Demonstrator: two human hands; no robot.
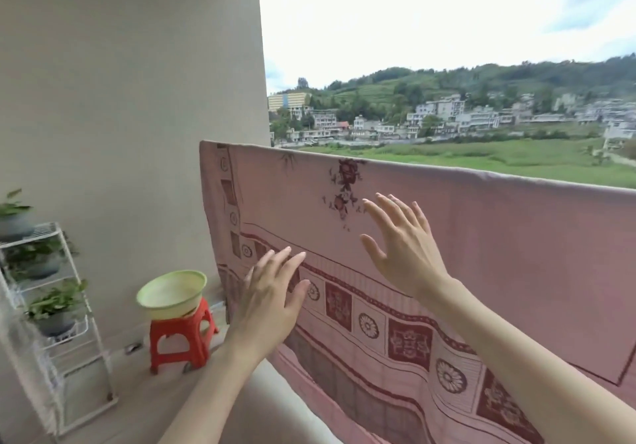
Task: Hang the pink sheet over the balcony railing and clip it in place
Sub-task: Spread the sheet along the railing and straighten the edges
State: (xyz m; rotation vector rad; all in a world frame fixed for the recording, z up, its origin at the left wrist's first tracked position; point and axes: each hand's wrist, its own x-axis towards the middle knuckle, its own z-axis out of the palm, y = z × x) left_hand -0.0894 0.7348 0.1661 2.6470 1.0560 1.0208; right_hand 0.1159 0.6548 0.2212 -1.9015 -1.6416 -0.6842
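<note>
pink sheet [481, 237] draped over railing, unclipped; left hand [272, 292] and right hand [406, 247] fingers spread, empty; next: fetch clips.

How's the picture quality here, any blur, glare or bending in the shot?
Head view: soft flat daylight, no hard shadows; the sky is washed out white; wide-angle bending curves the draped pink patterned sheet along its top edge; the left hand, right hand and far hillside look slightly soft.
</note>
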